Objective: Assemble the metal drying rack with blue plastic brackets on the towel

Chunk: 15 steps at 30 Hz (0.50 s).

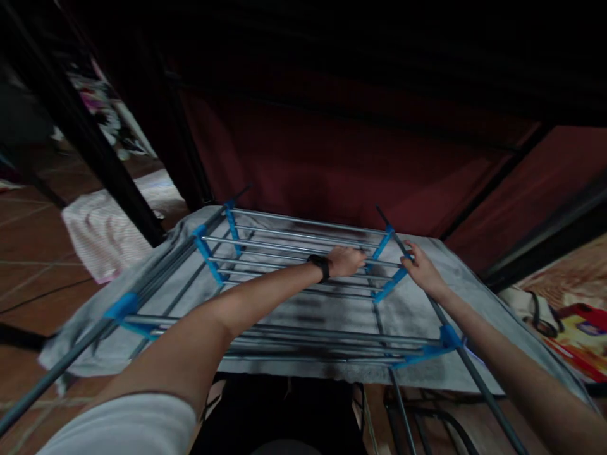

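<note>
A shoe rack of grey metal tubes (332, 335) with blue plastic connectors lies across a grey cloth. My left hand (347, 260), with a black watch on the wrist, reaches over the rack. Its fingers are closed around a cross tube near the far right blue bracket (374, 258). At the rack's right side, my right hand (422, 268) grips the long side pole (439, 311), thumb by the blue connector (403, 260). Closer to me on that pole is another blue connector (449, 338). A blue connector (122, 306) joins the tubes at the near left.
The grey cloth (417, 316) covers the surface under the rack. Behind it stands a dark red panel (322, 170) with dark frame bars. A striped cloth (109, 234) hangs at left. A red and yellow package (581, 338) lies at right. Dark curved tubing (441, 414) is below.
</note>
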Available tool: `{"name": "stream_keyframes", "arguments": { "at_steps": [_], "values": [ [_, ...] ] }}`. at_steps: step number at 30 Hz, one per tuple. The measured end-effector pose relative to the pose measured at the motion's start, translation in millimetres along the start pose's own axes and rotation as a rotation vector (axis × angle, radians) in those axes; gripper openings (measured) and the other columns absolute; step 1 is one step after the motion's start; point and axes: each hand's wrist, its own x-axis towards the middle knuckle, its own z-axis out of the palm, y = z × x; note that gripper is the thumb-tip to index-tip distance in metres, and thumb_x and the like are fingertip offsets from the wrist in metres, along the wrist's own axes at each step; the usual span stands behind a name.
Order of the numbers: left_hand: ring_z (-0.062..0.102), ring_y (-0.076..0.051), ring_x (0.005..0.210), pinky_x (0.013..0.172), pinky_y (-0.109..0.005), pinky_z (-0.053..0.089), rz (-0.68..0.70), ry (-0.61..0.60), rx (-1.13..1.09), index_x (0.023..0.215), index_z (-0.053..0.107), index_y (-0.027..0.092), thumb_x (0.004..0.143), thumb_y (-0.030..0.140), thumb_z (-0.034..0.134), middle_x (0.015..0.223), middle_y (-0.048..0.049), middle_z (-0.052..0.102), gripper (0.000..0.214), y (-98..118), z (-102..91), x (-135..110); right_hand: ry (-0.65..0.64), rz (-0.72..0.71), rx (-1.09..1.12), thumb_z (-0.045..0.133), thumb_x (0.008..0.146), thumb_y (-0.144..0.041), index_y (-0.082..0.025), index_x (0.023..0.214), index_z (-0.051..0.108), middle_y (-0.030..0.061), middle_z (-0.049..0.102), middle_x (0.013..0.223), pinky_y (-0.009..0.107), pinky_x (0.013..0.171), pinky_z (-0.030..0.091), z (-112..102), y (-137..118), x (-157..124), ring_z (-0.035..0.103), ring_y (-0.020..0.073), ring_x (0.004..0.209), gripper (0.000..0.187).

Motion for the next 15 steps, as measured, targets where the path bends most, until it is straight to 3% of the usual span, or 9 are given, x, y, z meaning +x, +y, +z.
{"name": "stream_keyframes", "arguments": {
  "at_steps": [3,6,10,12,15],
  "values": [
    [0.067,-0.023,0.098,0.076,-0.031,0.048,-0.025,0.003,-0.004,0.109,0.066,0.023,0.096,0.035,0.039,0.104,-0.0093,0.072,0.032,1,1.9,-2,-0.095,-0.292,-0.367,0.052,0.083,-0.043,-0.027,0.129,0.059,0.0103,0.051,0.138,0.043,0.105,0.042,0,3,-1,0.052,0.0288,0.126,0.050],
    [0.067,-0.024,0.098,0.077,-0.032,0.048,-0.032,0.006,-0.016,0.110,0.066,0.022,0.096,0.035,0.040,0.105,-0.0100,0.071,0.032,1,2.3,-2,-0.215,-0.438,-0.580,0.050,0.086,-0.050,-0.027,0.117,0.067,0.0089,0.047,0.145,0.043,0.103,0.044,0,7,1,0.049,0.0302,0.130,0.042],
    [0.066,-0.024,0.101,0.078,-0.032,0.048,-0.036,-0.001,-0.020,0.109,0.066,0.022,0.096,0.037,0.043,0.107,-0.0094,0.071,0.031,0,2.4,-3,-0.359,-0.462,-0.644,0.037,0.094,-0.050,-0.026,0.101,0.070,0.0067,0.070,0.113,0.038,0.091,0.050,-1,6,8,0.066,0.0251,0.104,0.041],
    [0.066,-0.024,0.103,0.078,-0.032,0.048,-0.042,-0.007,-0.019,0.108,0.066,0.022,0.095,0.038,0.044,0.108,-0.0090,0.071,0.030,-1,1.2,-5,-0.398,-0.426,-0.663,0.034,0.095,-0.050,-0.027,0.095,0.069,0.0037,0.073,0.095,0.035,0.083,0.051,-2,5,9,0.069,0.0234,0.088,0.042],
    [0.065,-0.025,0.103,0.080,-0.032,0.048,-0.044,-0.038,-0.001,0.109,0.066,0.023,0.093,0.043,0.049,0.112,-0.0081,0.070,0.031,-9,-9.5,-17,-0.383,-0.399,-0.681,0.036,0.094,-0.052,-0.028,0.092,0.069,0.0024,0.074,0.088,0.032,0.076,0.050,-4,2,8,0.069,0.0235,0.085,0.040]
  ]
}}
